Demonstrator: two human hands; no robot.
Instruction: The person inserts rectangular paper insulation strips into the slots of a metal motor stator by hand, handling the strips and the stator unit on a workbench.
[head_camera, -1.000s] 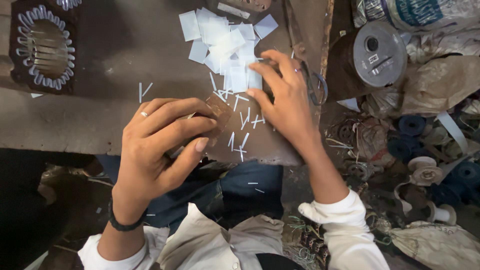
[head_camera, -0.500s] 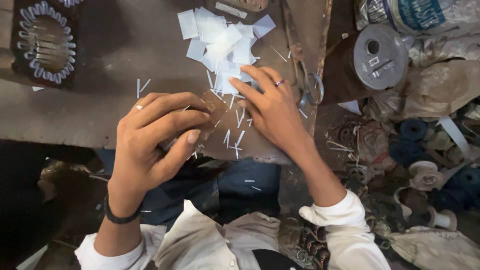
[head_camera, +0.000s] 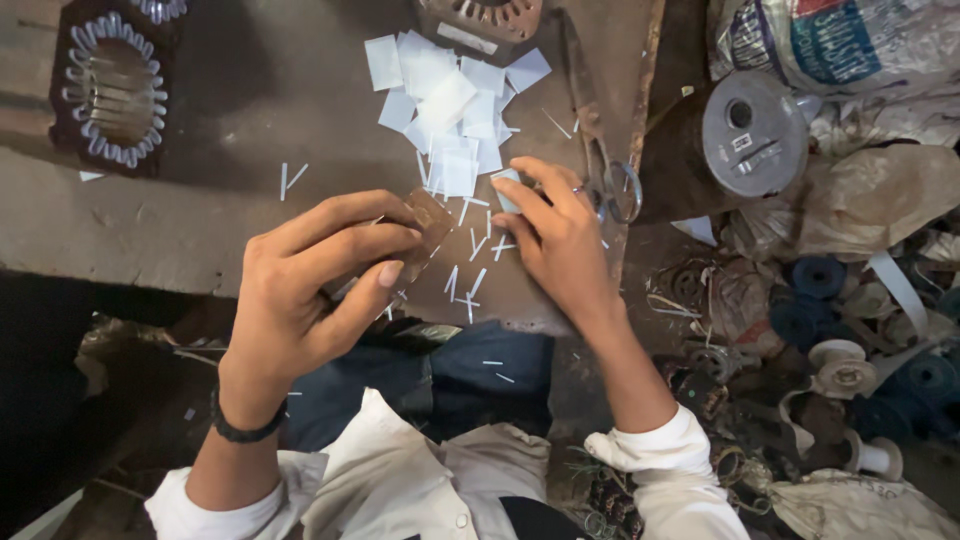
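Crowding the right hand (head_camera: 560, 240): paper slips (head_camera: 445, 100), scissors (head_camera: 600, 150).

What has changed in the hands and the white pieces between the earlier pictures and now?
The right hand has drawn back from the pile of white paper pieces toward the table's near edge, and now pinches one small white piece at its fingertips. The left hand keeps holding the brown card piece as before. The pile, the scissors and the round stator have not moved.
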